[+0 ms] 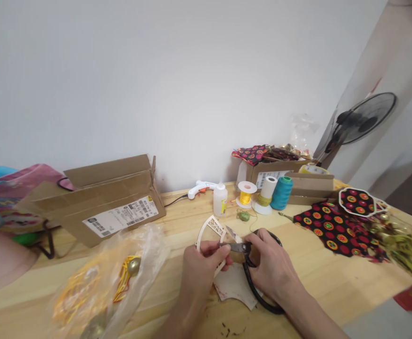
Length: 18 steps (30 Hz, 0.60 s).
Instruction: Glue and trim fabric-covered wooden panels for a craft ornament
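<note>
My left hand (206,263) pinches a thin white cut-out frame (214,226) with a lattice part at its top. The black-handled scissors (259,293) are in my right hand (273,263), with the blades parted. One blade reaches the fingertips of my left hand, at the frame; the other points up beside the lattice. Beneath the hands a pale scalloped piece (237,285) lies on the wooden table (177,230). Whether the blade touches the frame is hidden by my left fingers.
An open cardboard box (110,197) and a plastic bag (135,268) of yellow cords are left. Behind stand a glue gun (202,189), a glue bottle (220,200) and thread spools (281,193). Patterned fabric (336,230) lies right, near a fan (365,117).
</note>
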Each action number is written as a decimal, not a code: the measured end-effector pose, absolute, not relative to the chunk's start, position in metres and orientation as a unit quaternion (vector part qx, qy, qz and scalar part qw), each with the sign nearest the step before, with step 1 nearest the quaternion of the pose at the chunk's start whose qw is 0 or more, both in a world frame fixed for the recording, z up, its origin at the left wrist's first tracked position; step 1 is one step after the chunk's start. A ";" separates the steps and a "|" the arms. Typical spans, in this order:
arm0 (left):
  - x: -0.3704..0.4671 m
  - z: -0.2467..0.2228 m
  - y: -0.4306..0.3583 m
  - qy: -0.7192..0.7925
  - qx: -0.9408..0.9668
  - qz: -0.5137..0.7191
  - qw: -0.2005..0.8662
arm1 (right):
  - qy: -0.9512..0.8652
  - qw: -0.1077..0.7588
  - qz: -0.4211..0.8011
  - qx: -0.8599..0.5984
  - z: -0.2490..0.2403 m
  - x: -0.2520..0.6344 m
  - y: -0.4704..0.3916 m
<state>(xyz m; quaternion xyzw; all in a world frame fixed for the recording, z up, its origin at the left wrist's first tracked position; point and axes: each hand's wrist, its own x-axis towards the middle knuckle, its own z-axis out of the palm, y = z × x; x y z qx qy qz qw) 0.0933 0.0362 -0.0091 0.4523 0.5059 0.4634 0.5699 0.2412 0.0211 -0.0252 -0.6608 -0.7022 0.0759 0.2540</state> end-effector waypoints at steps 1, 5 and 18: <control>0.094 -0.009 0.036 0.509 0.450 0.463 0.569 | -0.700 0.255 0.071 -0.664 -0.025 0.241 0.021; 0.095 -0.005 0.037 0.516 0.446 0.460 0.568 | -0.694 0.254 0.062 -0.671 -0.025 0.240 0.020; 0.098 -0.013 0.026 0.523 0.413 0.439 0.602 | -0.646 0.282 0.066 -0.706 -0.026 0.248 0.024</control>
